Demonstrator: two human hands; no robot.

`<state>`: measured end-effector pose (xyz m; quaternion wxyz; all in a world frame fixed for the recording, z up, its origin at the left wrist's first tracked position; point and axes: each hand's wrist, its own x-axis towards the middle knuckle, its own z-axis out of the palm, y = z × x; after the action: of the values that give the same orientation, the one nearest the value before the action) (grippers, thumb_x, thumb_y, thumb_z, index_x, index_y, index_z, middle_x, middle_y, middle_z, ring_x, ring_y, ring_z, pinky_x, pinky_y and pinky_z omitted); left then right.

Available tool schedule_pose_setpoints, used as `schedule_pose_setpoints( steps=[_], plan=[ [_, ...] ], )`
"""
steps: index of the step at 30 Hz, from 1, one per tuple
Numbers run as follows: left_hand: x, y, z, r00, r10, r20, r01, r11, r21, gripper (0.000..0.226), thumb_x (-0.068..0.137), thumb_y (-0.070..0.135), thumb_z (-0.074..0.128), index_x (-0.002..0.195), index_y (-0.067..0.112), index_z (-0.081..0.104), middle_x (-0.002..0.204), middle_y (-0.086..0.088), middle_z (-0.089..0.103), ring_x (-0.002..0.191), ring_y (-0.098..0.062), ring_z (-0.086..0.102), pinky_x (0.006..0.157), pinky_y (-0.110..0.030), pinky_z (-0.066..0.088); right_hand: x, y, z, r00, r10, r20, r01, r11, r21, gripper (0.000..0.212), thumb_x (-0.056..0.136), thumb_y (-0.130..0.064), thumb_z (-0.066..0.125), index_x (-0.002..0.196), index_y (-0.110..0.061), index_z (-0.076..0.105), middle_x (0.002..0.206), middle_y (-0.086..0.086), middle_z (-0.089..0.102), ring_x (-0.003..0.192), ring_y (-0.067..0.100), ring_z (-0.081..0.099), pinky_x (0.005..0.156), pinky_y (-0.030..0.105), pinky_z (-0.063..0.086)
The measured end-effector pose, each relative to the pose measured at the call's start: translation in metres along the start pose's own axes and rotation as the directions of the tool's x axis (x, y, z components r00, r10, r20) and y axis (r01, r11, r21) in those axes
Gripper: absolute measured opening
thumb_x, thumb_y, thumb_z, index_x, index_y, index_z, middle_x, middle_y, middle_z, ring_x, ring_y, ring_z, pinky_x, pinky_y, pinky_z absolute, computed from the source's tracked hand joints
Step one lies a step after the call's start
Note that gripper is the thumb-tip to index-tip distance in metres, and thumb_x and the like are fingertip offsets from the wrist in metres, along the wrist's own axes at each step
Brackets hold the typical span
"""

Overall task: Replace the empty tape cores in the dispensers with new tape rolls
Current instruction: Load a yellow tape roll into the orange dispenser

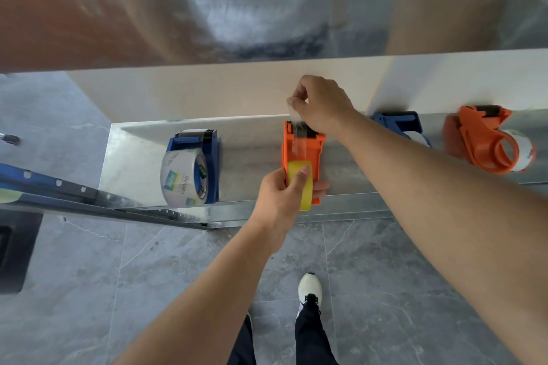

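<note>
Left hand: the left hand (277, 195) grips the near end of the middle orange dispenser (308, 148). The thumb is pressed across the yellow roll (298, 169), and the fingertips curl round underneath and show at the dispenser's right side.
Right hand: the right hand (321, 104) is raised over the dispenser's far end. Thumb and forefinger are pinched together on a strip of tape (292, 112), and the other fingers are curled in behind them.
Yellow roll: it sits in the near half of the middle orange dispenser, standing on edge and partly covered by the left thumb.
Strip of tape: translucent, it runs from the roll along the dispenser's top, past its far end and up into the right hand's pinch.
Metal shelf: the metal shelf (252, 151) carries four dispensers in a row.
Left neighbour: a blue dispenser (212, 163) holds a clear printed roll (181, 178) and stands well apart from the orange one.
Right neighbours: a second blue dispenser (400, 123) is partly hidden behind the right forearm. Beyond it, a far orange dispenser (486, 139) holds a white roll (522, 148).
Below: a grey tiled floor (148, 275), with a white shoe (310, 287) and dark trouser legs.
</note>
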<state>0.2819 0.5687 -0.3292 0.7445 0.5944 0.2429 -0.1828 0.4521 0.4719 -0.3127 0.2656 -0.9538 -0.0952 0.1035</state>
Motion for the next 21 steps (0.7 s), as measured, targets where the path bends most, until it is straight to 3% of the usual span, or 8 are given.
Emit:
schedule_pose_setpoints(
  steps=[7, 13, 17, 21],
  plan=[
    [-0.003, -0.008, -0.011, 0.994, 0.035, 0.106, -0.039, 0.999, 0.029, 0.028, 0.111, 0.020, 0.054, 0.132, 0.004, 0.065, 0.109, -0.008, 0.083, 0.104, -0.023, 0.079, 0.088, -0.025, 0.061, 0.004, 0.004, -0.005, 0.996, 0.064, -0.068, -0.064, 0.998, -0.005, 0.018, 0.098, -0.034, 0.067, 0.090, -0.018, 0.067, 0.097, -0.004, 0.072, 0.089, 0.019, 0.060, 0.077, 0.030, 0.042],
    [-0.002, -0.014, -0.019, 0.989, 0.055, 0.139, -0.064, 0.996, 0.061, 0.027, 0.110, 0.017, 0.057, 0.130, 0.005, 0.068, 0.112, -0.008, 0.082, 0.109, -0.027, 0.077, 0.107, -0.041, 0.055, 0.006, 0.006, -0.013, 0.993, 0.115, -0.012, -0.114, 0.990, 0.087, 0.023, 0.087, -0.039, 0.079, 0.078, -0.019, 0.074, 0.089, -0.016, 0.074, 0.084, 0.015, 0.070, 0.085, 0.035, 0.057],
    [-0.004, -0.017, -0.023, 0.984, 0.053, 0.172, -0.069, 0.994, 0.087, 0.029, 0.110, 0.018, 0.056, 0.134, 0.006, 0.066, 0.115, -0.009, 0.081, 0.111, -0.028, 0.077, 0.111, -0.044, 0.052, 0.007, 0.011, -0.017, 0.989, 0.134, 0.068, -0.144, 0.972, 0.186, 0.023, 0.083, -0.038, 0.085, 0.076, -0.019, 0.076, 0.086, -0.010, 0.077, 0.068, 0.014, 0.072, 0.085, 0.042, 0.063],
    [0.000, -0.017, -0.023, 0.985, 0.054, 0.162, -0.069, 0.994, 0.090, 0.029, 0.110, 0.017, 0.056, 0.133, 0.004, 0.066, 0.113, -0.010, 0.082, 0.109, -0.029, 0.077, 0.114, -0.051, 0.050, 0.005, 0.009, -0.019, 0.993, 0.112, 0.045, -0.120, 0.967, 0.226, 0.022, 0.087, -0.037, 0.082, 0.082, -0.017, 0.075, 0.082, -0.006, 0.076, 0.062, 0.018, 0.074, 0.080, 0.045, 0.064]
  ],
)
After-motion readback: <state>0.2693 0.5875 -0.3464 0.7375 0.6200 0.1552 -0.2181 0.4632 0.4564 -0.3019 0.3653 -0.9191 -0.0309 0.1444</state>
